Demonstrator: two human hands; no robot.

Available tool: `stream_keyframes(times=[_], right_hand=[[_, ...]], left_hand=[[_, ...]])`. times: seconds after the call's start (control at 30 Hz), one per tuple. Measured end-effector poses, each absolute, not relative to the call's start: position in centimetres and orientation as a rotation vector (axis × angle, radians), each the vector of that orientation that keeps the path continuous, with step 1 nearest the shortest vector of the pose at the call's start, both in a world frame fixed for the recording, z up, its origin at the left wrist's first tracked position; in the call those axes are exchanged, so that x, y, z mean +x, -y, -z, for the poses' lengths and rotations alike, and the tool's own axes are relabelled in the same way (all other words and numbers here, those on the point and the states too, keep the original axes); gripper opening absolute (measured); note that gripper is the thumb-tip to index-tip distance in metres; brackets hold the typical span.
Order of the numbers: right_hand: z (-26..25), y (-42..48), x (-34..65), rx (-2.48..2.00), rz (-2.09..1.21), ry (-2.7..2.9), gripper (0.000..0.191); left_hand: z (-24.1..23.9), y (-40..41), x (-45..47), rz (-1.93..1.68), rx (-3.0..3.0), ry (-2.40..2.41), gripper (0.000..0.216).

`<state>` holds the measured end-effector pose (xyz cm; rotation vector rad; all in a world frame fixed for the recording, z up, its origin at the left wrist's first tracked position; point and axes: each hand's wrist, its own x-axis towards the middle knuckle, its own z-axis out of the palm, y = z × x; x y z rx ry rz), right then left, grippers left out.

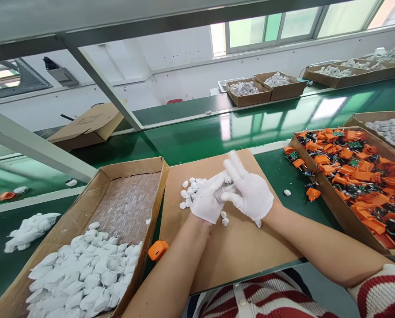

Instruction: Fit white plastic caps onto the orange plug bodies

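Both my hands wear white gloves and meet over a brown cardboard sheet point(230, 251). My left hand point(208, 199) is closed, its fingers curled toward the right palm around a small pale thing that I cannot make out. My right hand point(253, 194) is open beside it, with fingers stretched up and away and slightly blurred. A loose group of small white pieces point(190, 191) lies just left of my left hand. A few more white pieces point(225, 221) rest on the sheet below the hands, one of them by my right wrist.
At left stands a cardboard tray point(157, 194) of white pouch-like pieces point(91, 274), beside an orange plastic case point(158, 250). A crumpled white glove point(32, 229) lies farther left. On the right, a box point(320, 198) holds orange housings with circuit boards point(366, 176). Behind runs a green conveyor point(197, 137).
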<state>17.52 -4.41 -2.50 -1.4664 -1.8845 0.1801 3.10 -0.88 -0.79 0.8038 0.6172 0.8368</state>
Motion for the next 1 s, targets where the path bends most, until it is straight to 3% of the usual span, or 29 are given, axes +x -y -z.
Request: stream_keyframes(times=[0.2, 0.4, 0.67, 0.87, 1.0], right_hand=[[1.1, 5.0, 18.1, -1.537, -0.444, 1.511, 0.091], [1.4, 5.3, 18.2, -1.433, -0.327, 1.692, 0.1], [2.3, 5.1, 16.6, -1.549, -0.013, 1.936, 0.062], [3.4, 4.7, 17.3, -1.488, 0.354, 1.799, 0.043], [4.2, 4.5, 17.3, -1.477, 0.581, 1.835, 0.035]], left_hand=[[0.2, 0.6, 2.9, -0.89, 0.696, -0.505, 0.011], [0.1, 0.6, 3.3, -0.828, 0.693, -0.537, 0.019], [0.3, 0.9, 3.8, -0.924, 0.671, -0.52, 0.022], [1.6, 0.9, 3.7, -0.987, 0.601, -0.492, 0.013], [1.8, 1.2, 4.1, -1.048, 0.526, -0.505, 0.02]])
